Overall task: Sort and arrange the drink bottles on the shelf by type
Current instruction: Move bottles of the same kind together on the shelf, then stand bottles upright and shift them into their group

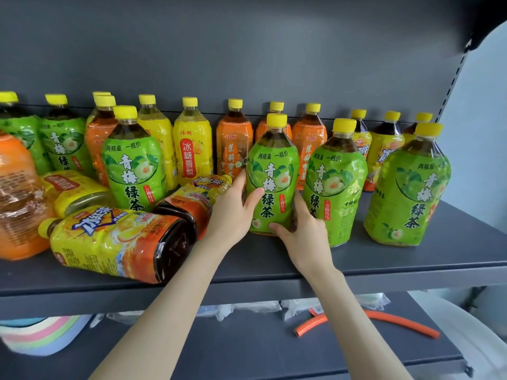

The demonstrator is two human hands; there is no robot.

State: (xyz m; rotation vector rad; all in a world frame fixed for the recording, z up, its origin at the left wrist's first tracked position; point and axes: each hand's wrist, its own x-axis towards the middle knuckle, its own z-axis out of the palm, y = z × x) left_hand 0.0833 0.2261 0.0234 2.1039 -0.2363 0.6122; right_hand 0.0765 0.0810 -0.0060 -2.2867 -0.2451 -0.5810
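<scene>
Every bottle here has a bright yellow cap, and the shelf (274, 259) is a flat dark grey. The green-labelled bottle (271, 176) in the middle shows dark green characters over a pale plum with an orange centre, and its neighbours left and right carry the same print; at the far side stand orange-labelled bottles (234, 149) and a yellow-labelled bottle (192, 157) with a red panel. At the near left a lying bottle (109, 239) has a yellow and orange label with blue-and-white lettering over dark brown drink, and lower down lie an orange hose (395, 318) and a pink, green and blue stack (41, 335).
</scene>
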